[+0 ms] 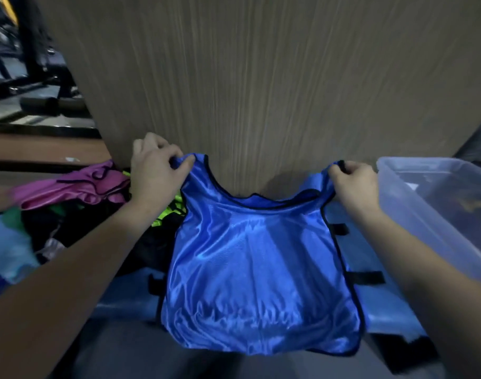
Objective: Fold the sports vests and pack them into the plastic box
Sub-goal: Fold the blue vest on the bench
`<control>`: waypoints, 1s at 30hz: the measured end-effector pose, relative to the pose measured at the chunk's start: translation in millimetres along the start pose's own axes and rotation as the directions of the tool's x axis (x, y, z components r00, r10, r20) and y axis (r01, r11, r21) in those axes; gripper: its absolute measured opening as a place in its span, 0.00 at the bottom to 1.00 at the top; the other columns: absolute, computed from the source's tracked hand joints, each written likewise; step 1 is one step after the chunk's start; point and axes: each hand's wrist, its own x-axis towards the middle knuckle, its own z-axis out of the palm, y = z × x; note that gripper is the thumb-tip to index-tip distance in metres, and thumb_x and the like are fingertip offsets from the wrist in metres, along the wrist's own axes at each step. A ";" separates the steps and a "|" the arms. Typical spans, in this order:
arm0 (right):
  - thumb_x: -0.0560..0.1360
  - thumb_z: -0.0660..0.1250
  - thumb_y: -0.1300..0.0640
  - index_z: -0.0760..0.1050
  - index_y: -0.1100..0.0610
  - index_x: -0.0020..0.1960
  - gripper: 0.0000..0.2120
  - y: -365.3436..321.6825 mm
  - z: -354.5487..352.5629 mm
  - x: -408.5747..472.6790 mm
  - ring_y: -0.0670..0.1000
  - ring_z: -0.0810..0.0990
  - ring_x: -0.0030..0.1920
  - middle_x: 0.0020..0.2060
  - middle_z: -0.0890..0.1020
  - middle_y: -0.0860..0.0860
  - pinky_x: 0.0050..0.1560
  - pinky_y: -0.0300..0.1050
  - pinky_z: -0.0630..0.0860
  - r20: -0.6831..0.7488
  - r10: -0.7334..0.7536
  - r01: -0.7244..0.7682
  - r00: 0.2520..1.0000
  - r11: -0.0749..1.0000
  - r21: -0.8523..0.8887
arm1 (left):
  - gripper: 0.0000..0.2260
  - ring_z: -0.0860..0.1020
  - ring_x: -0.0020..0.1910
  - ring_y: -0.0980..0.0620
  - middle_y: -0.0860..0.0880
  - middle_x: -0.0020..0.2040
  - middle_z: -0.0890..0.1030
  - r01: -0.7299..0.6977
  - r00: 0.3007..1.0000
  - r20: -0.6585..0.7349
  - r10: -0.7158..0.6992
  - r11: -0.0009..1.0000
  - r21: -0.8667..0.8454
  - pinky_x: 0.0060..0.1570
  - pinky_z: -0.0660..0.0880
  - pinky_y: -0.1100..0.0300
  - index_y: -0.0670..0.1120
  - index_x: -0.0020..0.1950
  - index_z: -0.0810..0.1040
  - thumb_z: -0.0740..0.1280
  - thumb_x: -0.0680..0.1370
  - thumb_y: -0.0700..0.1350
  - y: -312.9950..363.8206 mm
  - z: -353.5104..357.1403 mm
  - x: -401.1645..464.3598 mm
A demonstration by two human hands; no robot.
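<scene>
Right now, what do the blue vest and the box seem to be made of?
Blue vest: probably thin synthetic fabric with a satin-like sheen; it shows bright highlights and soft wrinkles, with dark edging. Box: translucent, smooth plastic; dim shapes show through its wall.

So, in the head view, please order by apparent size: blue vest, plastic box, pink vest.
1. blue vest
2. plastic box, partly cut off by the frame edge
3. pink vest, crumpled, so unsure

Glossy blue cloth vest point(257, 272) with matt black trim; right of it a translucent smooth plastic box point(436, 212); behind it a matt wood-grain panel point(261, 77)
</scene>
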 end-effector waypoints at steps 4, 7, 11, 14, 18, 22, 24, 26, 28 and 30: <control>0.76 0.64 0.57 0.69 0.58 0.34 0.13 -27.7 -0.8 -33.0 0.54 0.69 0.25 0.27 0.71 0.55 0.23 0.42 0.67 0.185 0.243 -0.279 0.952 0.938 0.204 | 0.18 0.78 0.36 0.45 0.49 0.31 0.76 0.097 0.984 0.158 -0.087 0.994 -0.057 0.34 0.71 0.53 0.46 0.34 0.74 0.66 0.79 0.55 29.1 -4.7 -23.8; 0.78 0.64 0.59 0.76 0.63 0.45 0.07 -56.6 1.2 -52.6 0.56 0.77 0.25 0.34 0.77 0.60 0.20 0.42 0.73 0.357 0.286 -0.430 0.889 0.788 0.441 | 0.20 0.78 0.38 0.48 0.49 0.35 0.78 0.075 0.974 0.224 -0.029 0.977 -0.198 0.40 0.75 0.50 0.45 0.30 0.74 0.67 0.77 0.56 52.1 -7.4 -28.8; 0.81 0.62 0.57 0.76 0.68 0.57 0.14 -77.7 6.2 -77.1 0.57 0.83 0.32 0.42 0.79 0.63 0.30 0.48 0.81 0.445 0.218 -0.477 0.868 0.611 0.631 | 0.25 0.63 0.28 0.50 0.46 0.27 0.63 0.268 0.928 0.359 -0.101 0.850 -0.453 0.31 0.60 0.54 0.45 0.28 0.64 0.69 0.78 0.54 90.6 -23.9 -34.3; 0.80 0.63 0.56 0.78 0.67 0.54 0.14 -91.1 2.7 -96.2 0.58 0.81 0.36 0.40 0.79 0.62 0.37 0.49 0.83 0.393 0.156 -0.397 0.906 0.632 0.665 | 0.22 0.59 0.26 0.52 0.48 0.28 0.60 0.468 0.870 0.450 -0.200 0.622 -0.628 0.25 0.55 0.60 0.48 0.31 0.64 0.70 0.79 0.52 116.0 -37.2 -38.6; 0.79 0.64 0.50 0.76 0.68 0.43 0.19 -116.0 -7.9 -111.1 0.55 0.77 0.36 0.35 0.79 0.62 0.37 0.53 0.82 0.264 -0.039 -0.126 0.964 0.804 0.581 | 0.10 0.78 0.30 0.54 0.45 0.35 0.80 0.575 0.812 0.563 -0.156 0.379 -0.725 0.30 0.76 0.66 0.41 0.45 0.78 0.67 0.82 0.47 146.3 -58.7 -35.1; 0.79 0.63 0.47 0.74 0.60 0.36 0.19 -123.2 -22.6 -122.9 0.50 0.73 0.33 0.28 0.74 0.50 0.43 0.64 0.78 0.154 -0.194 0.109 0.969 0.892 0.439 | 0.09 0.85 0.42 0.52 0.46 0.44 0.86 0.572 0.806 0.592 -0.022 0.292 -0.767 0.45 0.81 0.63 0.38 0.50 0.81 0.62 0.83 0.39 161.4 -75.8 -39.1; 0.77 0.65 0.41 0.78 0.57 0.42 0.18 -126.6 -33.5 -128.1 0.54 0.79 0.37 0.33 0.80 0.52 0.47 0.61 0.79 0.158 -0.230 0.141 0.960 0.889 0.437 | 0.14 0.83 0.42 0.54 0.47 0.42 0.85 0.560 0.795 0.602 0.077 0.289 -0.777 0.49 0.80 0.61 0.39 0.47 0.81 0.56 0.80 0.30 162.6 -84.8 -40.9; 0.74 0.70 0.41 0.79 0.54 0.49 0.16 -127.3 -42.1 -128.3 0.51 0.82 0.43 0.40 0.83 0.50 0.49 0.53 0.79 0.187 -0.279 0.179 0.942 0.889 0.422 | 0.19 0.84 0.45 0.55 0.47 0.45 0.85 0.512 0.779 0.603 0.173 0.382 -0.770 0.51 0.79 0.62 0.38 0.51 0.81 0.53 0.75 0.25 162.0 -93.2 -41.8; 0.74 0.74 0.49 0.78 0.54 0.52 0.12 -126.9 -47.9 -123.5 0.47 0.81 0.44 0.42 0.83 0.47 0.48 0.49 0.77 0.209 -0.322 0.215 0.923 0.885 0.413 | 0.25 0.84 0.48 0.51 0.42 0.57 0.82 0.423 0.768 0.601 0.221 0.530 -0.735 0.48 0.80 0.63 0.37 0.60 0.80 0.53 0.72 0.23 161.2 -97.6 -40.7; 0.75 0.72 0.59 0.77 0.57 0.51 0.07 -128.6 -54.4 -118.6 0.46 0.78 0.42 0.40 0.81 0.50 0.47 0.52 0.76 0.215 -0.366 0.248 0.906 0.867 0.432 | 0.27 0.83 0.46 0.49 0.43 0.63 0.78 0.260 0.798 0.552 0.242 0.689 -0.677 0.40 0.77 0.67 0.40 0.63 0.80 0.56 0.70 0.22 162.9 -102.1 -38.7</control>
